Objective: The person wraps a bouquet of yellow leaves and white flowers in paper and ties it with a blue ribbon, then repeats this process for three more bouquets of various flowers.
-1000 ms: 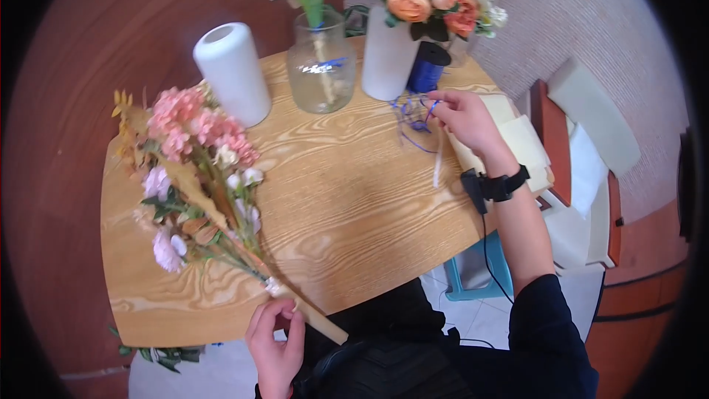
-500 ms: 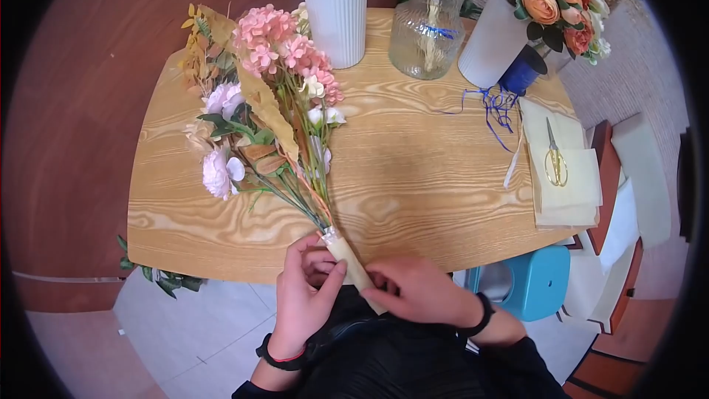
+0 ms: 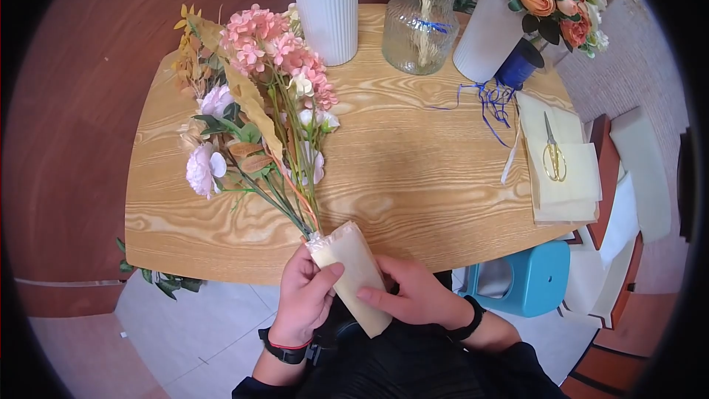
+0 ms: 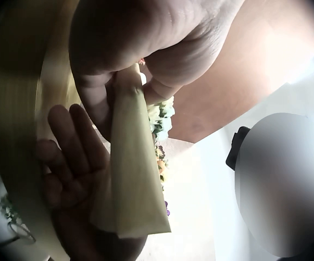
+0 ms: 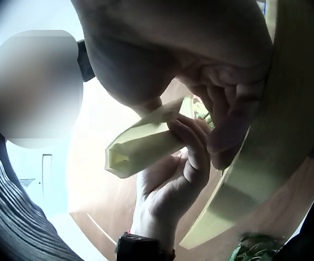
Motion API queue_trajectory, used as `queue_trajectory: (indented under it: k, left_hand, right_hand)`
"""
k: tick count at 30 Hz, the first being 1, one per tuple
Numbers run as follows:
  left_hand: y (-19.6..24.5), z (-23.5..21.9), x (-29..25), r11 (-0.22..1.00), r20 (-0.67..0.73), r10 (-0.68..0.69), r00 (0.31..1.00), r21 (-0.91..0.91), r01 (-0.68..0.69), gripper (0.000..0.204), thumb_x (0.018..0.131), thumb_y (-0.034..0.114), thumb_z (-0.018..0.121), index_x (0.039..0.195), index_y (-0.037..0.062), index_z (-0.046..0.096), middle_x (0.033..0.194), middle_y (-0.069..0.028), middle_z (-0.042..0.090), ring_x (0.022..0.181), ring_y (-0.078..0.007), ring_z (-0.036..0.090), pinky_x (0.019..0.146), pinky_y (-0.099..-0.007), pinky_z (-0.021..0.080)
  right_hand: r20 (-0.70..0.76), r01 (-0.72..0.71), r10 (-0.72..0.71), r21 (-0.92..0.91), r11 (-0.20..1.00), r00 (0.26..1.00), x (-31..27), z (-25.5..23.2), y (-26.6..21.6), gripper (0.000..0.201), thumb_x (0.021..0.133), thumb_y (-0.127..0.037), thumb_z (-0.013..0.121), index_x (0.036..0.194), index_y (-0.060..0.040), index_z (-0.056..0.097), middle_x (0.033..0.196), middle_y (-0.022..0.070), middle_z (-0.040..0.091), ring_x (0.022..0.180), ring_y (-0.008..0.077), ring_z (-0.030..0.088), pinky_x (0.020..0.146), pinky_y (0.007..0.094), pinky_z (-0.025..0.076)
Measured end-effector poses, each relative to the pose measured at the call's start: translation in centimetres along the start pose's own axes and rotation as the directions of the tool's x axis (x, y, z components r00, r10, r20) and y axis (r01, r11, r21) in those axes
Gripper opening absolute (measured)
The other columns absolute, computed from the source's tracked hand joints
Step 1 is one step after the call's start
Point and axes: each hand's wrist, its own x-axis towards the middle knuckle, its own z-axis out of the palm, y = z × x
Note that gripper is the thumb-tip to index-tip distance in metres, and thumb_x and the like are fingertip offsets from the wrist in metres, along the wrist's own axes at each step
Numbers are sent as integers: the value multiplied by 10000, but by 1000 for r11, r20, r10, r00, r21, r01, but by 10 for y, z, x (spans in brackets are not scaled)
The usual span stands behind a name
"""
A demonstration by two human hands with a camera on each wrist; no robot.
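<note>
A bouquet of artificial flowers (image 3: 255,66), with pink, lilac and white blooms, lies on the wooden table with its stems toward the person. Cream wrapping paper (image 3: 356,275) is folded about the stem ends, which it hides. My left hand (image 3: 306,297) grips the paper's upper end, thumb across the front. With its thumb on the paper's face, my right hand (image 3: 417,292) holds the paper's right side; its other fingers lie behind. In the right wrist view the wrapping paper (image 5: 146,144) forms a flattened tube, its lower end gaping.
Gold-handled scissors (image 3: 554,157) rest on folded cream sheets (image 3: 565,203) at the table's right. A blue ribbon spool (image 3: 520,65) trails loose curls. Behind stand a ribbed white vase (image 3: 325,15), a glass vase (image 3: 419,41) and a white vase (image 3: 487,37). A teal stool (image 3: 543,277) is below.
My right hand came back from the ribbon beside the spool to the wrapped stems. There the narrow paper roll has spread into a wider sheet between both hands.
</note>
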Motion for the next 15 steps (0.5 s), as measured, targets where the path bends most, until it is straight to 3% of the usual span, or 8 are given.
queue_trajectory:
  k: [3, 9, 15]
  left_hand:
    - [-3, 0, 2, 1000, -13, 10, 1000, 3, -10, 372, 901, -84, 575, 1251, -1, 478, 1142, -114, 635, 1008, -166, 641, 871, -297, 520]
    - [-4, 1, 1, 1000, -33, 12, 999, 21, -11, 347, 922, -59, 579, 1247, 15, 478, 1147, -114, 631, 1030, -173, 638, 888, -316, 527]
    - [-4, 4, -1, 1000, -20, -2, 1000, -20, 2, 328, 946, -18, 572, 1256, 16, 471, 1159, -108, 627, 1039, -175, 636, 890, -322, 529]
  right_hand:
    - [-74, -3, 9, 76, 997, 997, 0, 4, 8, 309, 905, -310, 689, 944, -17, 599, 673, 73, 604, 568, 122, 575, 523, 285, 447]
    - [-57, 116, -112, 67, 991, 992, 2, -4, 14, 264, 929, -220, 653, 761, -30, 584, 616, 65, 572, 532, 114, 531, 488, 283, 397]
    - [-48, 148, -146, 44, 988, 988, 4, -9, 16, 241, 925, -190, 649, 749, -38, 586, 603, 64, 551, 509, 126, 513, 477, 284, 379]
